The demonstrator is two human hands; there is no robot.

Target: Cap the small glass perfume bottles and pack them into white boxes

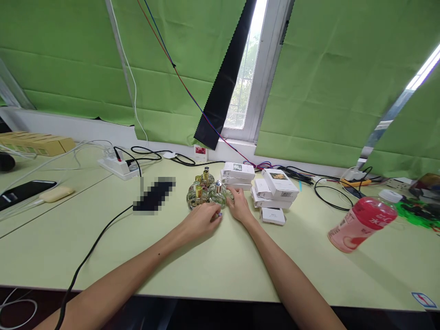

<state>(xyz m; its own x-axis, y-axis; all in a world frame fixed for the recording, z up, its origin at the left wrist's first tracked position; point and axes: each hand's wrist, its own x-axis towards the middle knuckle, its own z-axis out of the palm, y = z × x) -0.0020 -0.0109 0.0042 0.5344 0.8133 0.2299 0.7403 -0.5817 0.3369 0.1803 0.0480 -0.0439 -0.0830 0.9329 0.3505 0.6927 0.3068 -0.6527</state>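
Several round glass perfume bottles [197,196] with gold and silver caps stand close together at the middle of the table. My left hand [205,219] is in front of them, its fingers curled inward. A tiny purplish spot shows at its fingertips, too small to name. My right hand [239,205] lies against the right side of the silver-capped perfume bottle [217,196], its fingers bent around the glass edge. Right beside that hand are stacked white boxes [273,195], and a second stack of white boxes [238,173] sits just behind it.
A pink-labelled drink bottle [364,223] stands at the right. A blurred-out dark object [154,195] with a black cable lies left of the bottles. Further left are a power strip [118,167], a phone [25,190] and yellow boxes [37,143]. Cables run along the wall.
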